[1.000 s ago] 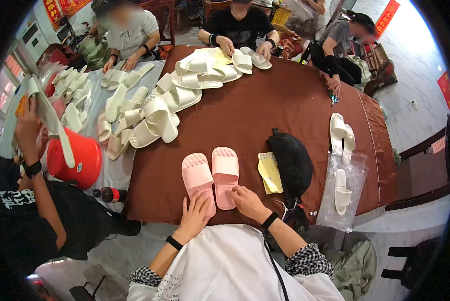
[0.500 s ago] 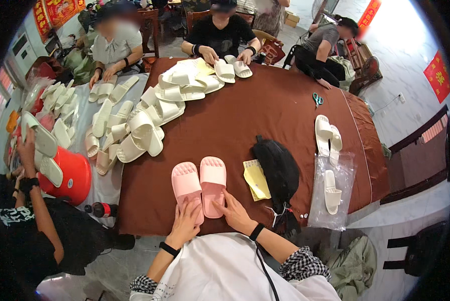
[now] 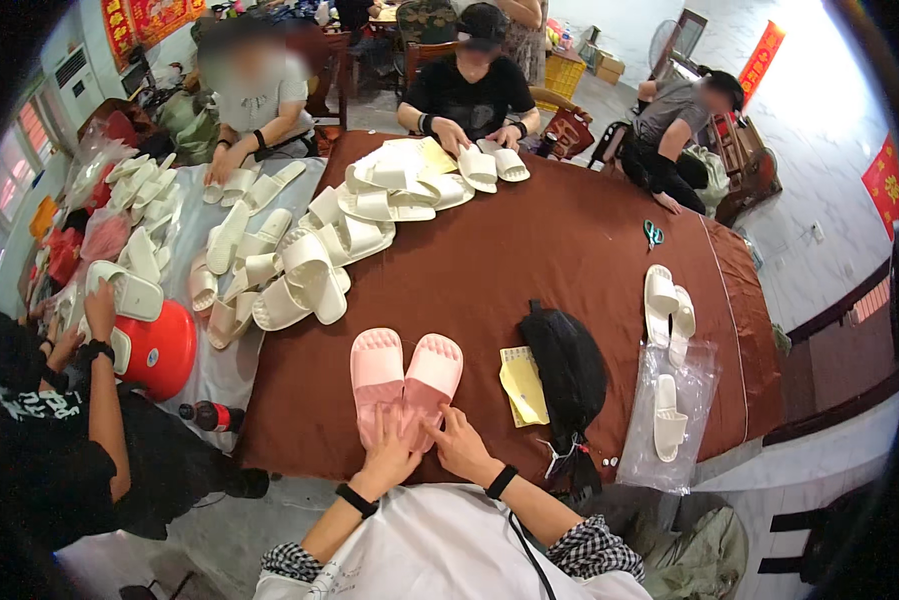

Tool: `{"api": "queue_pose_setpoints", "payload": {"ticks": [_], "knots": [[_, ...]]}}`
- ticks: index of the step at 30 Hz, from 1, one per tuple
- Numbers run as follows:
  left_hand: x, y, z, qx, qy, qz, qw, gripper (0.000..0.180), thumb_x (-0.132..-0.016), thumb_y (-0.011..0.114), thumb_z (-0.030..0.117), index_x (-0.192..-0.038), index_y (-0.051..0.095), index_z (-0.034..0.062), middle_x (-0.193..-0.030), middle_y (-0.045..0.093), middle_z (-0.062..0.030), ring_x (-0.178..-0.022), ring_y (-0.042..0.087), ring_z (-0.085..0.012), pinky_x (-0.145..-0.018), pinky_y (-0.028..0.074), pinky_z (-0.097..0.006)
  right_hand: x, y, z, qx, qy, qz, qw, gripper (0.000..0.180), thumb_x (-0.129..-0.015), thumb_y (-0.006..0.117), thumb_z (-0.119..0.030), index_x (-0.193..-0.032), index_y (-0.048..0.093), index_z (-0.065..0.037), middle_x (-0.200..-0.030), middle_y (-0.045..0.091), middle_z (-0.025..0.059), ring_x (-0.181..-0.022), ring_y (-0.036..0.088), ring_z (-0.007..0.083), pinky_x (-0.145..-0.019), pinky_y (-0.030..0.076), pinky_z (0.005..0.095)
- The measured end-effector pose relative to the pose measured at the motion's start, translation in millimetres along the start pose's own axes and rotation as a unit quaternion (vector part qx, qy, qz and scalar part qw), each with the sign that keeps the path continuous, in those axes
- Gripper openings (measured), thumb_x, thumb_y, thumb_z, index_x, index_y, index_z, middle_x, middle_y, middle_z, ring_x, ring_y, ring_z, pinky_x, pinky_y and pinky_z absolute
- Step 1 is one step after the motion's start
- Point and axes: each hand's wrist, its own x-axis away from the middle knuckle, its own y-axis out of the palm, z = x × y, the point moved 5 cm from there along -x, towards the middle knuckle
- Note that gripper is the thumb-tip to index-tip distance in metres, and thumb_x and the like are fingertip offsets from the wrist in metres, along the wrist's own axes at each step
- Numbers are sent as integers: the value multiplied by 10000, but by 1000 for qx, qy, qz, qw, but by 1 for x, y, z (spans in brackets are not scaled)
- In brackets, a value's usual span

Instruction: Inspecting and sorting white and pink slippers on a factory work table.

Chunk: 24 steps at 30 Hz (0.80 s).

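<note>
Two pink slide slippers lie side by side near the table's front edge, toes pointing away from me and spread slightly apart, heels together: the left pink slipper (image 3: 377,358) and the right pink slipper (image 3: 437,362). My left hand (image 3: 391,455) lies on the heel parts with its fingers stretched out over the insoles. At the right slipper's heel, my right hand (image 3: 463,446) has its thumb on top and its fingers along the outer edge. The fingers partly cover both heels.
Cream slippers (image 3: 314,265) are heaped at the table's left. To the right lie yellow paper (image 3: 524,385), a black pouch (image 3: 566,375), scissors (image 3: 653,234) and a plastic bag (image 3: 689,450) under a slipper. Co-workers handle slippers left and far; a red stool (image 3: 159,350) stands left.
My left hand has shifted right across both heels. The pink slippers' toes have fanned apart, the right one tilting rightward. The whole view has shifted a little.
</note>
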Motion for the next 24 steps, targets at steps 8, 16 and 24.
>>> {"api": "queue_pose_setpoints", "payload": {"ticks": [8, 16, 24], "knots": [[-11, 22, -10, -123, 23, 64, 990, 731, -787, 642, 582, -1436, 433, 320, -1585, 145, -154, -1459, 17, -444, -980, 54, -818, 6, -19, 32, -169, -16, -13, 985, 383, -834, 584, -19, -1214, 592, -60, -1286, 521, 193, -1189, 506, 368, -980, 457, 417], [-25, 28, 7, -114, 7, 51, 992, 628, -773, 662, 468, -1348, 518, 260, -1526, 215, -244, -1430, 67, -501, -1014, 61, -799, 8, -13, 72, -195, 132, 57, 970, 138, -860, 606, -55, -980, 674, -51, -940, 566, 132, -841, 595, 297, -761, 494, 368], [-60, 24, -22, -162, 31, 106, 981, 704, -795, 638, 531, -1367, 423, 181, -1473, 245, -301, -1423, 134, -502, -1066, 78, -745, -2, 0, 83, -144, 189, 10, 971, 110, -847, 652, -113, -948, 680, -82, -923, 544, 119, -833, 593, 288, -754, 494, 369]]}}
